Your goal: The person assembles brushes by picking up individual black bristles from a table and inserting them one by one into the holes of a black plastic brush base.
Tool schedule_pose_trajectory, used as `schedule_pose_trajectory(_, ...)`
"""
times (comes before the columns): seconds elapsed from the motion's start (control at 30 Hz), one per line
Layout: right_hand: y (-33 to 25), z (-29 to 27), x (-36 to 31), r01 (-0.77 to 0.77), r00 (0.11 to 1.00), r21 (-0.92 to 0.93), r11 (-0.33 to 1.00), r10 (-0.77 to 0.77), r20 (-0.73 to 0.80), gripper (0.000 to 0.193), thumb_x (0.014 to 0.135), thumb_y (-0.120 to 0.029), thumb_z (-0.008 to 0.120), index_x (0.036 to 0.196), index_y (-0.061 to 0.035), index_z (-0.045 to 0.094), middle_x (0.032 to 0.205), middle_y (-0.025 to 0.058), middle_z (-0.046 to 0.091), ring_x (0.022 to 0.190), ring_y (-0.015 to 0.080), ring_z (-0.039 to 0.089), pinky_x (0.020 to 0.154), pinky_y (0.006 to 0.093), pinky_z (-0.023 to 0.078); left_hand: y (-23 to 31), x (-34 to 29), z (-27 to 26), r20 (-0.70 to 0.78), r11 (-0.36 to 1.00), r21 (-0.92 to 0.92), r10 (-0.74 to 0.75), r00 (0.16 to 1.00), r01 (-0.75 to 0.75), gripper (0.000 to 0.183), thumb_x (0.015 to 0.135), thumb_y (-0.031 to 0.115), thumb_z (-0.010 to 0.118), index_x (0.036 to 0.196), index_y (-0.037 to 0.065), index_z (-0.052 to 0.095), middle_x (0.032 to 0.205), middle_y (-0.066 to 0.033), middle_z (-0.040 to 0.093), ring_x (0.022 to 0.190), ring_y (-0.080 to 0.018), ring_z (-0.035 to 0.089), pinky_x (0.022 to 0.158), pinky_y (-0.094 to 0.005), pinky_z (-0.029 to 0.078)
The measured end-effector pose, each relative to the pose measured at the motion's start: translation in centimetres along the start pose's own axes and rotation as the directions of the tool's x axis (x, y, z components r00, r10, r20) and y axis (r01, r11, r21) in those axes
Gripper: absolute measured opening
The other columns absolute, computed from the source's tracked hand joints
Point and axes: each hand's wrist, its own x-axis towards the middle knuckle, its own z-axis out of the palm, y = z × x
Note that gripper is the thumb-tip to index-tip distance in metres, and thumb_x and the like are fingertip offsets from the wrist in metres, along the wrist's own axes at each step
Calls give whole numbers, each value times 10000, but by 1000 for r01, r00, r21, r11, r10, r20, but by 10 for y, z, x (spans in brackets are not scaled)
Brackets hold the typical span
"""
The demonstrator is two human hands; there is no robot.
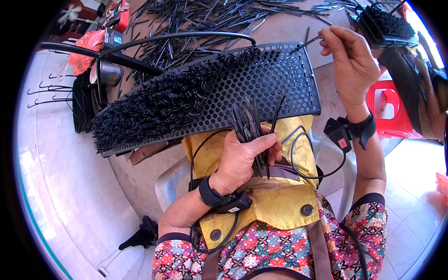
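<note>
A black perforated panel lies tilted across my lap, its holes bare toward the right end. Dense black looped tufts cover its left and middle part. Below the panel's near edge, my left hand is closed around a bunch of black strips, one of which sticks out to the right. Raised beyond the panel's far right corner, my right hand pinches a thin black strip. That strip reaches down-left to the panel's corner; whether it passes through a hole I cannot tell.
Many loose black strips are heaped on the far table. A curved black handle arches over the panel. At right are another tufted black piece, a red stool and a person's arm. A metal tin stands left. Cables hang from my wrists.
</note>
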Motion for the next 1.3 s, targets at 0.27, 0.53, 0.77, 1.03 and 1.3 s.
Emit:
schedule_pose_trajectory(0.27, 8, 10, 4, 368, 928, -280, 887, -330, 174, 134, 718, -7, 703, 826, -5, 622, 733, 113, 616, 650, 249, 603, 612, 292, 486, 0, 1, 3, -1, 1000, -15, 1, 1000, -1, 114, 835, 42, 598, 938, 19, 555, 751, -135, 626, 640, -234, 623, 510, -313, 483)
schedule_pose_trajectory(0.53, 13, 12, 8, 462, 880, -205, 863, -417, 228, 147, 716, 5, 697, 836, 14, 614, 750, 118, 622, 666, 258, 611, 617, 296, 494, -2, 3, 5, 6, 999, -25, 29, 1000, -28, 110, 836, 34, 591, 939, 18, 556, 740, -136, 619, 631, -233, 617, 503, -312, 476)
schedule_pose_trajectory(0.77, 16, 15, 5, 575, 808, -230, 785, -501, 311, 157, 714, 17, 670, 854, 0, 601, 782, 110, 620, 697, 275, 605, 622, 326, 495, 0, 1, 7, 2, 1000, -2, 29, 1000, -29, 129, 833, 35, 594, 951, 14, 548, 741, -138, 617, 631, -233, 617, 504, -309, 475)
schedule_pose_trajectory(1.03, 26, 12, -8, 526, 764, -292, 798, -294, 574, 154, 776, -59, 620, 923, -18, 602, 834, 123, 597, 766, 294, 572, 667, 360, 477, 2, 1, 12, 7, 999, -8, 51, 999, -51, 123, 822, 66, 614, 891, -20, 561, 712, -107, 617, 586, -182, 607, 461, -275, 465)
schedule_pose_trajectory(1.3, -40, -4, -38, -739, 560, 97, 667, 527, 639, 146, 800, -58, 675, 920, 18, 642, 687, 14, 619, 597, 38, 566, 501, 182, 468, 8, 5, 15, 34, 999, -36, 33, 999, -32, 125, 817, 63, 616, 891, -10, 546, 702, -108, 615, 574, -183, 605, 457, -275, 460)
